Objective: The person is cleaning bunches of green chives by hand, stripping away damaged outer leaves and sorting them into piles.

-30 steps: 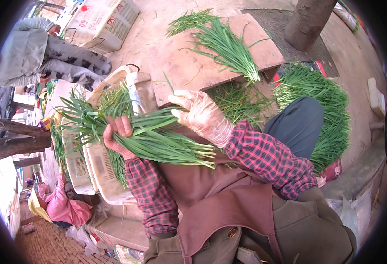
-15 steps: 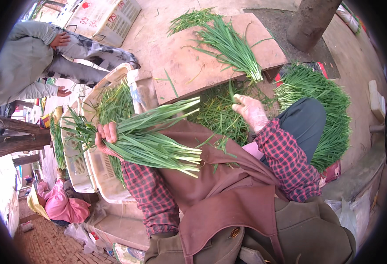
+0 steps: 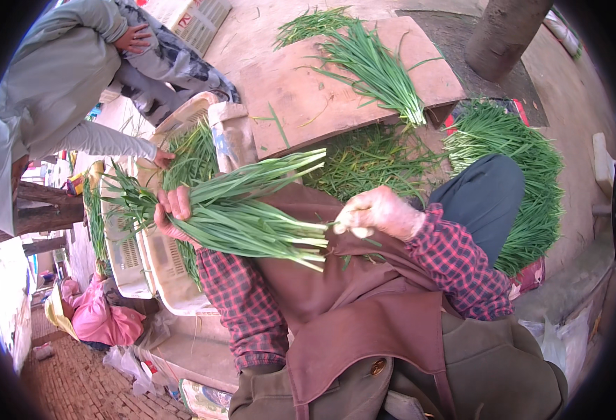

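Observation:
My left hand (image 3: 175, 212) is wrapped round a bunch of garlic chives (image 3: 252, 217), held above my lap over the brown apron (image 3: 364, 280). Its pale cut ends point to the right, fanned into an upper and a lower part, while leafy tips stick out left of my fist. At the pale ends, my right hand (image 3: 378, 215) is closed in a pinch on what looks like the end of a chive stem. Part of what lies between those fingertips is hidden.
Ahead stands a low board (image 3: 301, 105) bearing a chive bunch (image 3: 381, 73). Loose trimmings (image 3: 371, 164) lie below it, a large chive pile (image 3: 525, 189) at right. At left are a plastic crate (image 3: 175, 287) of chives and a bending person (image 3: 56, 91) reaching into it.
My right hand has come down and left from above the trimmings to the bunch's pale ends. The left hand stays about put. The other person has leaned in, one hand now at the crate's chives.

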Demonstrator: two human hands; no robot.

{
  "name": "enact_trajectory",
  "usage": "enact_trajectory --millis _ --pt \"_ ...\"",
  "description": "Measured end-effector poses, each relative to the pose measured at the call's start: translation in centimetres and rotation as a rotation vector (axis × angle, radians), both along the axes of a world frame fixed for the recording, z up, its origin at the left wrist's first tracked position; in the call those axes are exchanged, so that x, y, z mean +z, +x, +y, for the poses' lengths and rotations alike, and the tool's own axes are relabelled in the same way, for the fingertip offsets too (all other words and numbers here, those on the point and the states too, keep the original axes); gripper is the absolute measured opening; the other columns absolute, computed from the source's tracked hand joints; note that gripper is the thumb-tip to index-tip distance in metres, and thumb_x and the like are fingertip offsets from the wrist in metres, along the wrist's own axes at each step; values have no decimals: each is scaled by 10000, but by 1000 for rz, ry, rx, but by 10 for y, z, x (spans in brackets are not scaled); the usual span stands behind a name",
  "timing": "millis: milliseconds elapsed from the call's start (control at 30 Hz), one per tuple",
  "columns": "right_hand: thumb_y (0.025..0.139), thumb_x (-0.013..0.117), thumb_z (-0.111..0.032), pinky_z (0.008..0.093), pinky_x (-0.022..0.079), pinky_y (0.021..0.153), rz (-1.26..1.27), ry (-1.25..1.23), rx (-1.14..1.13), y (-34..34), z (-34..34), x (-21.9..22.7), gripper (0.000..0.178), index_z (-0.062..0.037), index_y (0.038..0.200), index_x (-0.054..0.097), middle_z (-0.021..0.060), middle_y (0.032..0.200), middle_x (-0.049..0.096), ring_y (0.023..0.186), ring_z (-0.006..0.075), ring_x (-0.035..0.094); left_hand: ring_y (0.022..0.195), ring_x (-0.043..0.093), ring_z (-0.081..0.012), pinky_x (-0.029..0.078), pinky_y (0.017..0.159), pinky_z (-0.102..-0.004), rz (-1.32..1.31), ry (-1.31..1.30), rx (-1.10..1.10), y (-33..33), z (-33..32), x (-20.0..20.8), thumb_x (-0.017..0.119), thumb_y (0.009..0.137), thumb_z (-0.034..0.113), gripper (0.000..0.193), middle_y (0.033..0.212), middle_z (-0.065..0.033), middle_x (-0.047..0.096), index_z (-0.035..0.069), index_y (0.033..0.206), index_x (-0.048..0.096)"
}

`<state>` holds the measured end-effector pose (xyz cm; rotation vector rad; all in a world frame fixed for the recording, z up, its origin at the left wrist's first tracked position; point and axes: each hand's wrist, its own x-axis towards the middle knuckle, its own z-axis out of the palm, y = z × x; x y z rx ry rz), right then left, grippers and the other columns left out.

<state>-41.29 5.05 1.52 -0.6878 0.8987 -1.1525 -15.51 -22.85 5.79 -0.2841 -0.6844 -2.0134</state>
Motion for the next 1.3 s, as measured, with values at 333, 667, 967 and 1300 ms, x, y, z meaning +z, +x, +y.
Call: enact_trajectory --millis 333,667,967,1300 --pt "886 671 -72 289 484 934 1064 -241 -632 -46 4 -7 261 10 1133 661 121 1098 675 1060 222 636 595 441 -132 441 619 -267 -158 1 63 -25 25 21 555 912 177 246 584 -20 423 107 737 397" --pt "868 701 -431 372 248 1165 320 -404 -166 -34 -37 33 961 -8 1532 150 171 1570 241 1451 262 252 543 448 -173 423 557 -299 -612 -65 -22 -101 72 44 585 824 285 265 572 -36 465 89 675 484" --pt "696 761 -655 321 537 863 -35 -121 -314 -18 -8 13 912 -3 1279 503 61 1122 631 985 164 637 812 589 -102 496 682 -272 -1024 -338 -47 -215 128 52 681 862 284 389 885 -52 628 22 1136 595" --pt "808 764 -400 347 590 733 -383 55 -484 -26 -12 -12 596 -16 1224 578 100 1028 686 862 204 682 1307 453 -339 417 1041 -377 -1335 -460 357 -171 133 9 745 826 341 920 1403 -290 434 -44 1483 229"
